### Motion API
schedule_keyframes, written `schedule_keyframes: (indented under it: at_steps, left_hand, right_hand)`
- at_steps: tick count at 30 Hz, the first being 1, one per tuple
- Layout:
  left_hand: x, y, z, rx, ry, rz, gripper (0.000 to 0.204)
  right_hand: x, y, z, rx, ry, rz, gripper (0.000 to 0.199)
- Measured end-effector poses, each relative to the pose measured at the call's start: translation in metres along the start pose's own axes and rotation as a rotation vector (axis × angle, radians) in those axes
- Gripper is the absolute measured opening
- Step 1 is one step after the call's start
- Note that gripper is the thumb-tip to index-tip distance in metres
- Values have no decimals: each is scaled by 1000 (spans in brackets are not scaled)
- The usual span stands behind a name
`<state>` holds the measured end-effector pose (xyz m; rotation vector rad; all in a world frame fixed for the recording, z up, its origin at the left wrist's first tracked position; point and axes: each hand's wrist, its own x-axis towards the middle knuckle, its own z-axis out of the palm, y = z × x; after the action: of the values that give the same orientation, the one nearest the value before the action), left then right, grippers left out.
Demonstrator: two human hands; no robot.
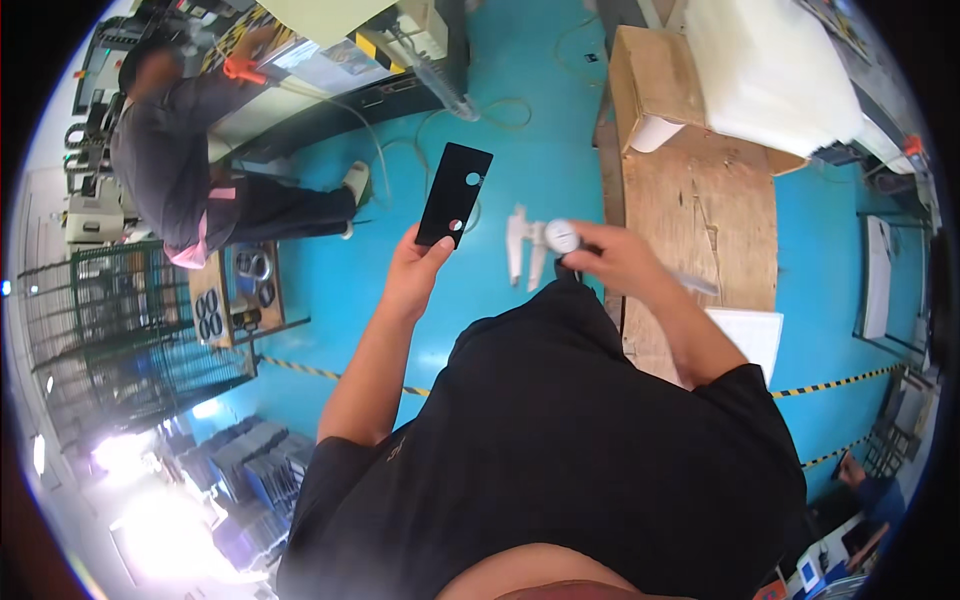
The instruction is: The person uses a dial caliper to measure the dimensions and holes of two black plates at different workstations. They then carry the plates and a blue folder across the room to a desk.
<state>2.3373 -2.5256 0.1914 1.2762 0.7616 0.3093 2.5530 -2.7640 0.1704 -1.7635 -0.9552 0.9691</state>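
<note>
While brown cardboard box (658,75) holds white sheeting (775,75), your left hand (412,272) grips black rectangular plate (453,200), right hand (628,262) silver dial caliper (562,237).

Left hand (416,270) pinching, right hand (622,261) curled

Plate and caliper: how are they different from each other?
The plate is black, while the caliper is silvery with a round dial. The plate is a flat rectangle with two holes; the caliper has jaws standing apart. The left hand holds the plate, the right hand the caliper. Both are held up.
</note>
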Motion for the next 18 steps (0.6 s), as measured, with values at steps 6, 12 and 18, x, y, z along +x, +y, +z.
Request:
schedule_keyframes:
  at_steps: [6,12,18]
  left_hand:
    - [-5,21,32,47,-14,15,31]
    - [-2,25,47,195,-80,105,37]
    - [-3,24,50,285,-46,122,44]
  right_hand:
    - [14,-50,-74,-224,-26,-303,52]
    - [29,-48,-88,-343,-71,-403,53]
    - [32,-46,-94,-312,-109,-439,52]
